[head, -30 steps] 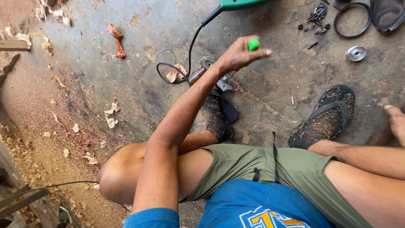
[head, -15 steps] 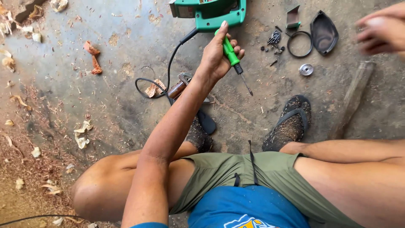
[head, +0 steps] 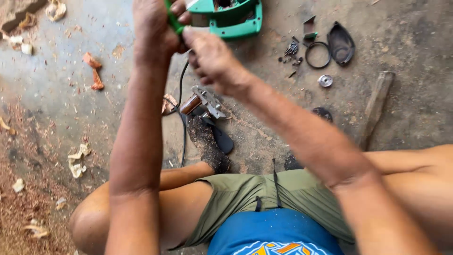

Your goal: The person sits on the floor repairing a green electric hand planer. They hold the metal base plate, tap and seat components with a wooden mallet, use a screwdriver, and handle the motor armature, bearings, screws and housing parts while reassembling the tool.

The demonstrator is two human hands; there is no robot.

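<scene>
Your right hand [head: 214, 59] has now joined your left hand [head: 155, 33] at the top of the frame; the left's grip is closed on the green screwdriver [head: 171, 18], the right's fingers curled beside it, below the green tool housing [head: 233, 19].

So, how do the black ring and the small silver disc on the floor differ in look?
The black ring is a thin, open hoop showing bare floor inside; the silver disc is solid and shiny. The ring is clearly larger than the disc. The ring touches a black cover; the disc lies alone. Both are round and lie flat.
</scene>
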